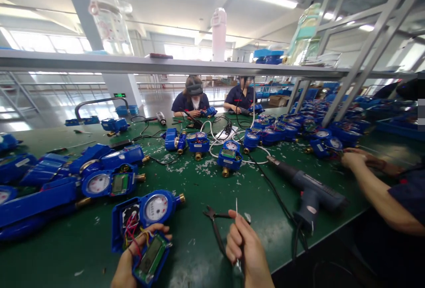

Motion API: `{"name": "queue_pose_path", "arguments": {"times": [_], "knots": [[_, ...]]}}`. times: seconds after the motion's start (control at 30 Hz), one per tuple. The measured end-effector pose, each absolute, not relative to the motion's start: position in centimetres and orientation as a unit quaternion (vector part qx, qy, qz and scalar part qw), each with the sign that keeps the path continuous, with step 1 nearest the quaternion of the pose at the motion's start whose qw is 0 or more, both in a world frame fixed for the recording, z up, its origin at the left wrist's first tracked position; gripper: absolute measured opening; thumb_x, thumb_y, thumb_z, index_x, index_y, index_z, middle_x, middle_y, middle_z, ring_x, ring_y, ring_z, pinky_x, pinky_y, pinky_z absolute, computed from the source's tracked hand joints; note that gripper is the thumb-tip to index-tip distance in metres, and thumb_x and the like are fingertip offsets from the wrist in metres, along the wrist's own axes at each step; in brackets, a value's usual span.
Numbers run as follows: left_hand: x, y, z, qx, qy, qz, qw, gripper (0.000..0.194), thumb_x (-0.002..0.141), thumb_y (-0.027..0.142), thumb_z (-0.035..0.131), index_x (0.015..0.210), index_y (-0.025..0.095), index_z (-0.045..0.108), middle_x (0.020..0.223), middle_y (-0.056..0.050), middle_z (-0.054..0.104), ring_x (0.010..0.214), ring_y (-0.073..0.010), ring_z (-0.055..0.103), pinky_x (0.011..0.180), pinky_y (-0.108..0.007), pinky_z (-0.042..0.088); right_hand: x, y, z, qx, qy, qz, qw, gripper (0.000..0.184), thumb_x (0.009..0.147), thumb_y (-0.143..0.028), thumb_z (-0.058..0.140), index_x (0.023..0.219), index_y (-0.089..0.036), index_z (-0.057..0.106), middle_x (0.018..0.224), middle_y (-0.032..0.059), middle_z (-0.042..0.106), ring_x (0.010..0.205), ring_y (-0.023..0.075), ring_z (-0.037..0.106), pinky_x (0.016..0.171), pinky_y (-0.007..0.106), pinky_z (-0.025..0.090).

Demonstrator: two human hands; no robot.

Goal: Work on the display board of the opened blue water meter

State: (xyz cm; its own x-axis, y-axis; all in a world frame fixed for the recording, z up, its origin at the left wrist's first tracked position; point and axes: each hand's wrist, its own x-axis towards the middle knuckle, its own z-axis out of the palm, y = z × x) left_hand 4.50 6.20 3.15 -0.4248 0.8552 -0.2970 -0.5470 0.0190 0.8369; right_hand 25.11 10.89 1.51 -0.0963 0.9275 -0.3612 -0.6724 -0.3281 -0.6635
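In my left hand (133,252) is a blue meter cover (152,257) with a green circuit board and a grey display. Colored wires (132,228) run from it into the open blue housing of a water meter (156,208), which lies on the table with its round dial facing up and a brass fitting at one end. My right hand (245,243) is closed around a thin pointed metal tool (237,206), its tip up; its exact kind is unclear. Just left of that hand lie cutting pliers (215,226), partly hidden behind the fingers.
Several blue meters (99,184) crowd the left, and others (229,155) stand further back. A heat gun (308,190) lies to the right near the table edge. White scraps dot the green table (186,252). A co-worker's arm (372,186) reaches in at right; two people sit opposite.
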Motion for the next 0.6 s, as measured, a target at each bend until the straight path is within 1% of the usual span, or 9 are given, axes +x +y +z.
{"name": "queue_pose_path", "arguments": {"times": [0.1, 0.23, 0.3, 0.37, 0.4, 0.43, 0.47, 0.53, 0.6], "knots": [[4.0, 7.9, 1.6, 0.160, 0.538, 0.671, 0.484, 0.061, 0.064, 0.061, 0.072, 0.098, 0.011, 0.069, 0.110, -0.013, 0.067, 0.099, -0.0297, 0.064, 0.086, -0.033, 0.055, 26.7, 12.6, 2.3, -0.406, -0.130, 0.719, 0.550, 0.105, 0.044, -0.057, 0.086, 0.128, -0.012, 0.041, 0.057, -0.0111, 0.028, 0.042, 0.0009, 0.027, 0.038, 0.015, 0.028], [2.4, 10.4, -1.4, 0.161, 0.559, 0.657, 0.480, 0.062, 0.058, 0.061, 0.070, 0.098, 0.013, 0.071, 0.111, -0.016, 0.066, 0.115, -0.0412, 0.056, 0.099, -0.050, 0.048, 27.8, 14.7, 2.6, -0.468, -0.163, 0.692, 0.524, 0.054, 0.089, -0.030, 0.057, 0.137, -0.013, 0.039, 0.067, -0.0058, 0.038, 0.047, 0.0025, 0.034, 0.042, 0.015, 0.028], [1.6, 11.1, -2.6, 0.156, 0.581, 0.620, 0.503, 0.052, 0.057, 0.053, 0.071, 0.089, 0.013, 0.071, 0.104, -0.018, 0.067, 0.121, -0.0444, 0.052, 0.101, -0.055, 0.045, 28.0, 16.4, 2.4, -0.504, -0.209, 0.661, 0.515, 0.044, 0.096, -0.021, 0.048, 0.139, -0.014, 0.040, 0.076, -0.0024, 0.048, 0.053, 0.0029, 0.039, 0.047, 0.015, 0.030], [1.0, 11.5, -3.3, 0.169, 0.568, 0.605, 0.532, 0.046, 0.057, 0.048, 0.072, 0.085, 0.013, 0.071, 0.105, -0.018, 0.067, 0.123, -0.0455, 0.050, 0.100, -0.057, 0.044, 28.2, 18.0, 2.1, -0.525, -0.256, 0.639, 0.500, 0.048, 0.092, -0.024, 0.057, 0.137, -0.012, 0.045, 0.100, 0.0040, 0.059, 0.073, 0.0050, 0.053, 0.062, 0.017, 0.043], [0.9, 11.5, -3.5, 0.177, 0.554, 0.613, 0.535, 0.045, 0.058, 0.047, 0.073, 0.087, 0.013, 0.071, 0.108, -0.018, 0.066, 0.123, -0.0448, 0.050, 0.101, -0.056, 0.044, 28.4, 18.6, 2.1, -0.530, -0.277, 0.631, 0.494, 0.051, 0.090, -0.026, 0.062, 0.137, -0.011, 0.048, 0.116, 0.0076, 0.058, 0.091, 0.0079, 0.057, 0.079, 0.021, 0.048], [0.8, 11.6, -3.7, 0.182, 0.544, 0.621, 0.534, 0.043, 0.059, 0.045, 0.074, 0.087, 0.014, 0.072, 0.110, -0.017, 0.066, 0.122, -0.0439, 0.051, 0.101, -0.056, 0.043, 28.9, 19.0, 2.0, -0.533, -0.294, 0.621, 0.493, 0.055, 0.087, -0.027, 0.065, 0.137, -0.011, 0.049, 0.131, 0.0094, 0.053, 0.111, 0.0111, 0.055, 0.099, 0.027, 0.044], [0.7, 11.6, -3.8, 0.181, 0.539, 0.629, 0.530, 0.040, 0.059, 0.044, 0.075, 0.087, 0.015, 0.072, 0.109, -0.016, 0.067, 0.121, -0.0431, 0.053, 0.102, -0.055, 0.043, 29.6, 19.0, 2.1, -0.539, -0.308, 0.603, 0.501, 0.058, 0.085, -0.026, 0.068, 0.138, -0.011, 0.050, 0.140, 0.0092, 0.047, 0.126, 0.0136, 0.048, 0.113, 0.033, 0.034], [0.7, 11.7, -3.9, 0.162, 0.545, 0.629, 0.530, 0.032, 0.060, 0.040, 0.077, 0.081, 0.016, 0.072, 0.100, -0.015, 0.069, 0.115, -0.0428, 0.057, 0.103, -0.057, 0.040, 32.1, 18.3, 2.1, -0.567, -0.316, 0.526, 0.549, 0.065, 0.079, -0.025, 0.070, 0.140, -0.014, 0.050, 0.147, 0.0054, 0.041, 0.137, 0.0155, 0.037, 0.123, 0.037, 0.016], [0.9, 11.5, -4.0, 0.145, 0.547, 0.623, 0.541, 0.028, 0.061, 0.038, 0.078, 0.076, 0.015, 0.070, 0.089, -0.015, 0.069, 0.110, -0.0427, 0.059, 0.104, -0.059, 0.037, 36.0, 16.7, 2.2, -0.625, -0.274, 0.401, 0.611, 0.070, 0.075, -0.029, 0.069, 0.141, -0.020, 0.050, 0.146, 0.0008, 0.042, 0.137, 0.0167, 0.037, 0.124, 0.035, 0.017]]}}
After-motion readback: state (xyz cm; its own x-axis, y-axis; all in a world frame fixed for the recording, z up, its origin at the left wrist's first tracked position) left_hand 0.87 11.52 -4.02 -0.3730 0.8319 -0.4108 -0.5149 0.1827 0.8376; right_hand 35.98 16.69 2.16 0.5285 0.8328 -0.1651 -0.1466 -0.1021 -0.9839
